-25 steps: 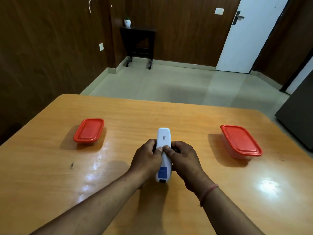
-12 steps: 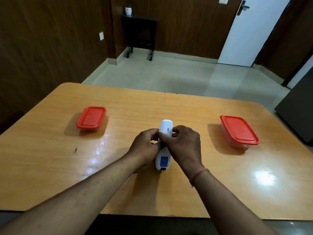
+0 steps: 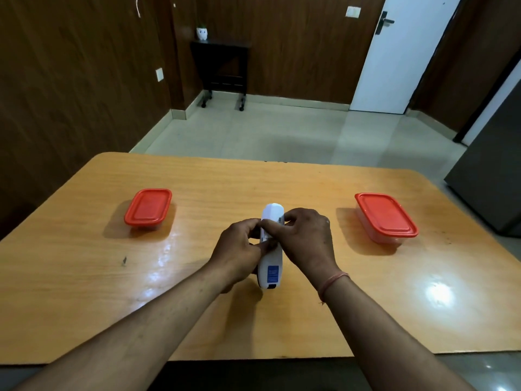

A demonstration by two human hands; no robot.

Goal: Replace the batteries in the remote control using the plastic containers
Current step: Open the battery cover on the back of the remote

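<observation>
A white remote control (image 3: 271, 266) with a blue label near its lower end is held back side up over the middle of the wooden table (image 3: 84, 292). My left hand (image 3: 239, 249) grips its left side, thumb on the back. My right hand (image 3: 306, 238) wraps over the upper part, thumb pressed on the back cover. Two plastic containers with red lids stand closed: a small one (image 3: 148, 208) at the left and a larger one (image 3: 384, 217) at the right. No batteries show.
The table's near edge runs just below my forearms. Beyond its far edge lies tiled floor, with a dark wheeled side table (image 3: 222, 69) by the wall, a white door (image 3: 394, 60) and a dark cabinet (image 3: 490, 179) at the right.
My right hand has slid further over the remote's upper back, covering its small printed mark. The remote has tipped a little nearer to me. The containers have not moved.
</observation>
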